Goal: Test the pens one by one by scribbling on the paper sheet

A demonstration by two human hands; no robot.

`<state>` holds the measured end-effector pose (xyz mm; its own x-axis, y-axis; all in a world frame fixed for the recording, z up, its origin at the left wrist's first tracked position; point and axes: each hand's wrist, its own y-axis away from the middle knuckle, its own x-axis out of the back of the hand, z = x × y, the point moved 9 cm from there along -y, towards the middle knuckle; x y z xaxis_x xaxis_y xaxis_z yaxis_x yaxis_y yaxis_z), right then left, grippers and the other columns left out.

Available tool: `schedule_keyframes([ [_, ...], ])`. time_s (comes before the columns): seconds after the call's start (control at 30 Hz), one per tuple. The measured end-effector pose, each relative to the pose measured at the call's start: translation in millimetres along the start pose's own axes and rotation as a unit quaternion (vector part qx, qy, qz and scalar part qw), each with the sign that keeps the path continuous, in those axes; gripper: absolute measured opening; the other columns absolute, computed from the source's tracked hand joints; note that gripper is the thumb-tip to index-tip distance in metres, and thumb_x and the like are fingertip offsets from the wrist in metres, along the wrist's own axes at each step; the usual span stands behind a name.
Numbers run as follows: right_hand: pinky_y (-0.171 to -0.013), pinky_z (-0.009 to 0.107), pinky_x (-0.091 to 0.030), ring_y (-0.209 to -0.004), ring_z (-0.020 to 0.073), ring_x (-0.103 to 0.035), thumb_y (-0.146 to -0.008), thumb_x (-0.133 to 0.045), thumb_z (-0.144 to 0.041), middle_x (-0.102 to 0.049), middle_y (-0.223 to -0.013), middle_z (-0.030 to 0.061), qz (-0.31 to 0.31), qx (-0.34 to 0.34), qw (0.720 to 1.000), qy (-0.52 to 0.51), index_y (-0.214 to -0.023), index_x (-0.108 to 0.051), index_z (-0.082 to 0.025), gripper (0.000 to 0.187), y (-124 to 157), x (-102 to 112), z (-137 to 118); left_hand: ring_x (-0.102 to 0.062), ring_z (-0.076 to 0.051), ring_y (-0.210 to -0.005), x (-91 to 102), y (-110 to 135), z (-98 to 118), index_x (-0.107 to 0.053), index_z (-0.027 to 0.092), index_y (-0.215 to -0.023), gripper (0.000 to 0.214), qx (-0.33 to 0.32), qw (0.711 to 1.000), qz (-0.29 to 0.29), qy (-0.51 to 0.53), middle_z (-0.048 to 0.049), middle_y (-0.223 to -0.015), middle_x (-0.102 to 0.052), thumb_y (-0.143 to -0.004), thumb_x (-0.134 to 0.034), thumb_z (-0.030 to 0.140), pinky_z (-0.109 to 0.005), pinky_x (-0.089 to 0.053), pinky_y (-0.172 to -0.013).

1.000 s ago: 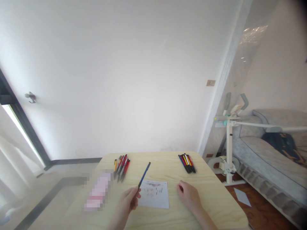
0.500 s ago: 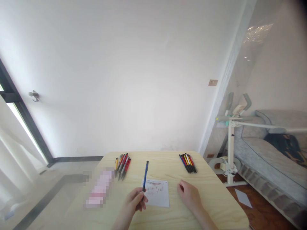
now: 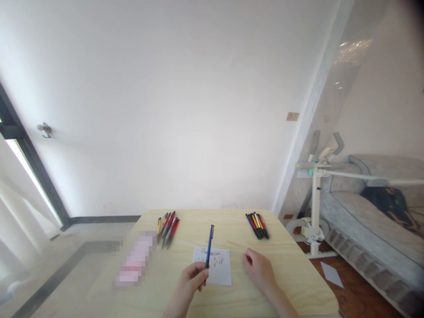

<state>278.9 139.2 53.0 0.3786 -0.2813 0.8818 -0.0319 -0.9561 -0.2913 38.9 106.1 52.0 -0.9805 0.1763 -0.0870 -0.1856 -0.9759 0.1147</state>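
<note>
My left hand [image 3: 193, 278] pinches a blue pen [image 3: 209, 245] near its lower end, and the pen stands almost upright over a small white sheet of paper [image 3: 216, 268] marked with red and dark scribbles. My right hand [image 3: 259, 270] rests on the pale wooden table [image 3: 291, 274] just right of the paper, fingers loosely curled, holding nothing. A bundle of mostly red pens [image 3: 168, 229] lies at the far left of the table. Another bundle of mixed-colour pens [image 3: 257, 225] lies at the far right.
A blurred pink patch [image 3: 134, 264] lies on the table's left side. Right of the table stand a white metal frame [image 3: 315, 207] and a grey sofa [image 3: 374, 221]. A white wall rises behind the table, with a dark window frame at the left.
My left hand has moved right, over the paper, and the blue pen has swung from a rightward lean to nearly upright. The right hand has stayed put.
</note>
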Motion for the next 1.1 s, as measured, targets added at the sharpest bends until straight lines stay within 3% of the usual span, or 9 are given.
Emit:
schedule_keyframes([
  [0.17, -0.053, 0.023, -0.028, -0.054, 0.0133, -0.047, -0.084, -0.037, -0.034, -0.055, -0.056, -0.0006, -0.005, -0.014, 0.993, -0.114, -0.059, -0.049, -0.019, 0.032, 9.8, -2.6, -2.4, -0.045, -0.009, -0.053, 0.2, 0.6, -1.3, -0.061, 0.015, -0.068, 0.023, 0.008, 1.000, 0.010, 0.017, 0.0001, -0.061, -0.058, -0.063, -0.066, 0.037, -0.022, -0.034, -0.050],
  [0.3, -0.052, 0.023, -0.030, -0.054, 0.0130, -0.044, -0.085, -0.036, -0.042, -0.046, -0.055, -0.0027, -0.021, -0.007, 0.970, -0.243, -0.058, -0.044, -0.019, 0.036, 23.9, -7.7, -27.4, -0.043, -0.008, -0.051, -1.2, 1.7, -2.4, -0.060, 0.015, -0.070, 0.024, -0.003, 0.999, 0.008, 0.037, 0.0021, -0.058, -0.054, -0.063, -0.068, 0.036, -0.021, -0.032, -0.049],
  [0.57, -0.052, 0.022, -0.032, -0.050, 0.0107, -0.040, -0.087, -0.033, -0.054, -0.039, -0.050, -0.0053, -0.125, 0.016, 0.881, -0.456, -0.067, -0.055, -0.017, 0.047, 48.8, -20.2, -104.6, -0.040, -0.008, -0.045, -7.0, 3.8, -9.8, -0.056, 0.017, -0.077, 0.028, 0.000, 0.994, 0.012, 0.112, 0.0067, -0.050, -0.047, -0.064, -0.069, 0.039, -0.021, -0.029, -0.046],
  [0.77, -0.044, 0.021, -0.030, -0.045, 0.0095, -0.037, -0.081, -0.033, -0.064, -0.039, -0.049, -0.0046, -0.132, -0.031, 0.829, -0.542, -0.059, -0.046, -0.018, 0.053, 47.8, -36.3, -117.2, -0.044, -0.008, -0.043, -16.1, 3.4, -11.6, -0.056, 0.016, -0.071, 0.032, -0.012, 0.999, -0.014, 0.049, 0.0033, -0.052, -0.054, -0.060, -0.071, 0.042, -0.022, -0.030, -0.043],
  [0.9, -0.044, 0.021, -0.030, -0.044, 0.0092, -0.037, -0.079, -0.036, -0.066, -0.038, -0.048, -0.0051, -0.131, -0.044, 0.840, -0.525, -0.057, -0.043, -0.019, 0.052, 48.5, -48.9, -111.2, -0.045, -0.009, -0.040, -17.1, 2.3, -19.2, -0.056, 0.016, -0.069, 0.037, -0.003, 0.999, -0.020, 0.033, 0.0041, -0.049, -0.051, -0.062, -0.066, 0.051, -0.022, -0.030, -0.041],
  [1.1, -0.044, 0.022, -0.032, -0.044, 0.0100, -0.039, -0.078, -0.033, -0.068, -0.038, -0.049, -0.0050, -0.124, -0.059, 0.859, -0.494, -0.056, -0.041, -0.020, 0.053, 51.5, -52.4, -101.8, -0.044, -0.011, -0.039, 5.0, -0.1, -23.1, -0.051, 0.017, -0.050, 0.051, -0.004, 0.999, 0.045, -0.021, 0.0010, -0.043, -0.049, -0.071, -0.047, 0.063, -0.025, -0.032, -0.043],
])
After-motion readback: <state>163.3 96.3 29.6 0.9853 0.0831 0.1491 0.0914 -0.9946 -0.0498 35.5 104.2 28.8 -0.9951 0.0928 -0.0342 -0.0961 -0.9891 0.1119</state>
